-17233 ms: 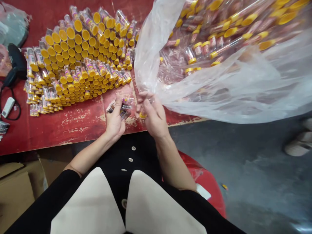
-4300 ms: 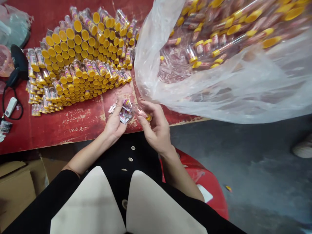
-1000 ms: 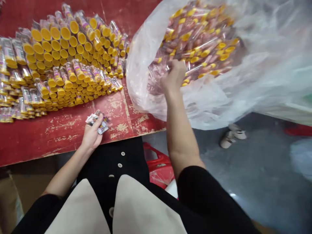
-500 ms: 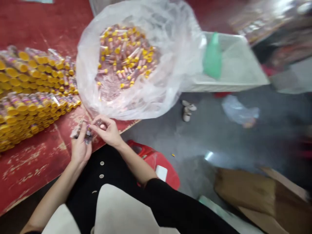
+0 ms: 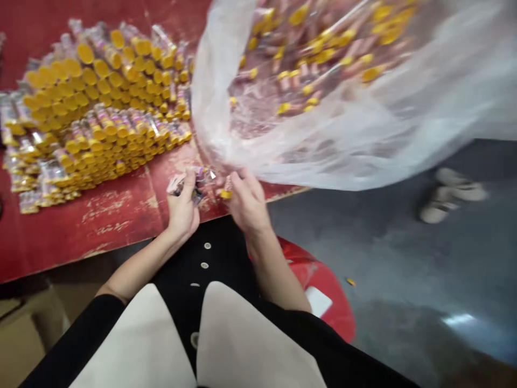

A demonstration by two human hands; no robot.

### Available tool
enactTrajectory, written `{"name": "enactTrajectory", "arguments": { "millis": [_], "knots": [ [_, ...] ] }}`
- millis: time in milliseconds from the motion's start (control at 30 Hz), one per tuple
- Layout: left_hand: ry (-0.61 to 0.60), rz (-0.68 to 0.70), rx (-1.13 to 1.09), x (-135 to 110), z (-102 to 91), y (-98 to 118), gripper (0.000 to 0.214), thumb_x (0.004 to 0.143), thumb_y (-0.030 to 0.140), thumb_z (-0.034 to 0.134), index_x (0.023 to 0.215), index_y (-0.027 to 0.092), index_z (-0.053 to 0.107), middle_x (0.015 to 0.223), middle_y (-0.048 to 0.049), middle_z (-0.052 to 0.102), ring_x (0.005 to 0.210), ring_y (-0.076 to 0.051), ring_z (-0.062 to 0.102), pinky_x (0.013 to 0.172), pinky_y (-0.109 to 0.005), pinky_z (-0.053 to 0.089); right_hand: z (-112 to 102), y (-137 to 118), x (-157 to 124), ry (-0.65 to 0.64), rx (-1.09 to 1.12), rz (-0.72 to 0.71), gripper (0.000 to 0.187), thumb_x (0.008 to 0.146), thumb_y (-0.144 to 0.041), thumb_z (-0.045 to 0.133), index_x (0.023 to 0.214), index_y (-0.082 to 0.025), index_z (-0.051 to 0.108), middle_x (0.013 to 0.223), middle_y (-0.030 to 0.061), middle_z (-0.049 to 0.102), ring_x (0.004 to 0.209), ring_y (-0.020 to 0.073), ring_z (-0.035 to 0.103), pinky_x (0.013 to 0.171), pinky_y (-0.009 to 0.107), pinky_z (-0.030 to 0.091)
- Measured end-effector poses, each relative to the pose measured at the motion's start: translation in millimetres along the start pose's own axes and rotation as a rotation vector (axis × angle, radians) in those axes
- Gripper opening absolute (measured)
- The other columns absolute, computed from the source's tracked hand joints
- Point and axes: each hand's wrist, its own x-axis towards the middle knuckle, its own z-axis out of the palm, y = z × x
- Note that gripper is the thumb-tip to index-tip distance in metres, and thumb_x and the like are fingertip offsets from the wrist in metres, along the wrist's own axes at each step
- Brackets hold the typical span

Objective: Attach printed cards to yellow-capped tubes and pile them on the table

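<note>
Chipped red workbench (image 5: 113, 215); red plastic stool (image 5: 323, 285) below edge; white shoes (image 5: 452, 196) on grey floor (image 5: 388, 242).

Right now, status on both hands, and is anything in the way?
Left hand pinching printed wrappers. Right hand gripping yellow-capped tube. Plastic bag of tubes just beyond.

Both hands are held out ahead of the torso (image 5: 205, 253), close together but not touching. The left hand (image 5: 182, 207) is curled shut, its thumb raised along the fingers. The right hand (image 5: 249, 202), slightly blurred, shows its back, its fingers (image 5: 239, 186) bent forward and pinched together. The bare left forearm (image 5: 137, 269) slants in from the torso's left, and the right forearm (image 5: 274, 275) rises from the torso's right.
</note>
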Motion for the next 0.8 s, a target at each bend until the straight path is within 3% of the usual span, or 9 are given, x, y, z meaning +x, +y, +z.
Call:
{"name": "enactTrajectory", "arguments": {
  "millis": [67,133,333,467,633,800],
  "knots": [
    [0.037,-0.088,-0.013,-0.1,-4.2,6.4,0.040,0.060,0.034,0.093,0.078,0.016,0.062,0.070,0.0061,0.066,0.058,-0.005,0.061,0.063,-0.017,0.051,-8.5,0.2,-10.0,-0.031,-0.113,-0.114,0.040,0.089,-0.046,0.067,0.122,-0.025,0.062,0.106,0.0047,0.064,0.097,0.0149,0.064,0.088,0.031,0.057],
    [0.044,-0.158,-0.020,-1.9,-7.9,12.6,0.037,0.061,0.030,0.093,0.077,0.015,0.063,0.069,0.0062,0.066,0.056,-0.004,0.061,0.065,-0.018,0.053,-12.5,-3.2,-20.5,-0.033,-0.193,-0.224,0.042,0.088,-0.034,0.071,0.128,-0.027,0.060,0.112,0.0055,0.063,0.107,0.0157,0.063,0.097,0.033,0.055],
    [-0.029,-0.231,-0.019,-6.5,-16.6,15.1,0.031,0.065,0.027,0.090,0.081,0.016,0.066,0.075,0.0046,0.070,0.067,-0.008,0.068,0.072,-0.020,0.057,-12.6,-11.1,-30.3,0.020,-0.470,-0.540,0.028,0.084,-0.021,0.073,0.112,-0.023,0.067,0.103,0.0062,0.071,0.099,0.0203,0.070,0.089,0.039,0.060],
    [-0.145,-0.227,0.060,-8.4,-21.5,14.6,0.035,0.066,0.037,0.090,0.083,0.016,0.067,0.079,0.0015,0.072,0.084,-0.015,0.073,0.078,-0.026,0.060,-15.2,-17.8,-31.1,0.017,-0.694,-0.742,0.034,0.083,-0.016,0.075,0.115,-0.025,0.071,0.105,0.0077,0.075,0.096,0.0214,0.072,0.084,0.039,0.062],
    [-0.115,-0.139,0.107,-12.9,-23.0,15.9,0.041,0.063,0.043,0.090,0.081,0.016,0.065,0.076,0.0020,0.070,0.085,-0.016,0.074,0.079,-0.029,0.061,-10.2,-26.6,-41.4,0.026,-0.704,-0.720,0.046,0.081,-0.009,0.074,0.123,-0.025,0.071,0.106,0.0084,0.075,0.097,0.0211,0.072,0.085,0.037,0.061],
    [-0.180,-0.103,0.105,-16.5,-25.8,13.9,0.039,0.063,0.036,0.091,0.089,0.016,0.070,0.083,0.0017,0.072,0.073,-0.011,0.071,0.070,-0.022,0.060,-4.0,-28.3,-46.5,0.131,-0.639,-0.612,0.037,0.081,-0.013,0.076,0.114,-0.027,0.075,0.103,0.0057,0.074,0.094,0.0183,0.071,0.084,0.035,0.061]
  ]
}}
